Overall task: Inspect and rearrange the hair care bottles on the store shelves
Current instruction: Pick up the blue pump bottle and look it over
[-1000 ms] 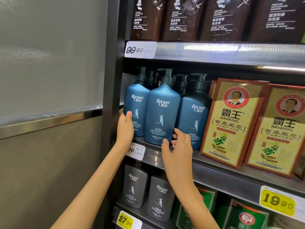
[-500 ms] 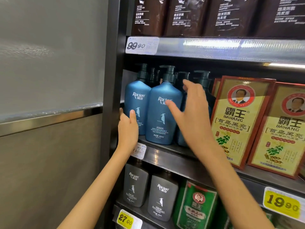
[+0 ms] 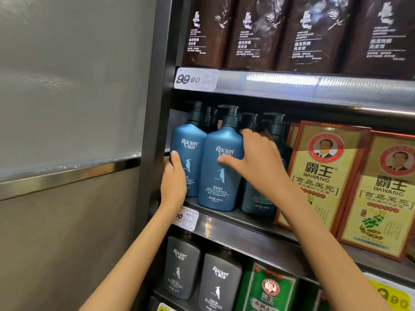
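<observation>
Where half a second ago the right hand (image 3: 256, 167) was spread open in front of the right blue Raclen shampoo bottle (image 3: 256, 203), with fingers raised toward the pumps, it has now dropped a little and shifted left. Its thumb lies across the front of the middle blue Raclen shampoo bottle (image 3: 215, 187) and its fingers curl behind that bottle's right shoulder, so it grasps that bottle's upper right side. The left hand (image 3: 174, 185) has not moved: it grips the lower left side of the left blue Raclen shampoo bottle (image 3: 188, 140), thumb on the front.

All three bottles stand upright, side by side, at the left end of the middle shelf (image 3: 247, 234), close to its front edge, with more dark pumps behind them. The middle bottle sits to the left of the right hand; the right bottle is largely hidden behind that hand and wrist. Just right of it, yellow-and-red Bawang boxes (image 3: 321, 176) lean against the row. Dark brown shampoo pouches (image 3: 253, 30) fill the upper shelf, and grey Raclen bottles (image 3: 182, 265) stand at the left end of the lower shelf.
</observation>
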Available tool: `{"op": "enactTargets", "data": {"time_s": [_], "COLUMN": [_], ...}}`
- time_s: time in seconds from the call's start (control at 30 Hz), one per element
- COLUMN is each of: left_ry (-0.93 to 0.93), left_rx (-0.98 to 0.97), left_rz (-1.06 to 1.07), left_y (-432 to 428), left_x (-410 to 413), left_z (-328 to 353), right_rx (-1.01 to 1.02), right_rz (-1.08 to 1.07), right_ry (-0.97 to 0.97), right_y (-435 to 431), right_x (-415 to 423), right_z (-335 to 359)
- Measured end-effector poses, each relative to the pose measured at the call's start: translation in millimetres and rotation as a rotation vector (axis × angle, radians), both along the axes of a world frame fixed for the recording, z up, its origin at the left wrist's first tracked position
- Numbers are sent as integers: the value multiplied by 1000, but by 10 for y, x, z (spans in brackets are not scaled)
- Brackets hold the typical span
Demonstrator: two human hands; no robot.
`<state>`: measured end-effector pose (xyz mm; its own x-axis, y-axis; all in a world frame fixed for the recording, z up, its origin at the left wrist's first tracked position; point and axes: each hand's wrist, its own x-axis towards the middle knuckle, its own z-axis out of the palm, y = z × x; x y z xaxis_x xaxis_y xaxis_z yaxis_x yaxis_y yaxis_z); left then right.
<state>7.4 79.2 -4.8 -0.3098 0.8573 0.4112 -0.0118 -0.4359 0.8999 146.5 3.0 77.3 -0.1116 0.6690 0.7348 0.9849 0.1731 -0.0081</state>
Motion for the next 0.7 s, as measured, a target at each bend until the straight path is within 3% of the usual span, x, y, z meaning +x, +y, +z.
{"op": "enactTargets", "data": {"time_s": [0.27,0.7], "left_ry": [3,-123], "left_rx": [42,-46], "left_rz": [47,94], "left_y": [24,84], "left_x": [12,43], "left_z": [-6,15], "right_rx": [40,50], "right_rz": [38,61], "right_ry": [68,67], "right_y": [54,97], "right_x": [-4,-18], "right_z": [-40,-36]}}
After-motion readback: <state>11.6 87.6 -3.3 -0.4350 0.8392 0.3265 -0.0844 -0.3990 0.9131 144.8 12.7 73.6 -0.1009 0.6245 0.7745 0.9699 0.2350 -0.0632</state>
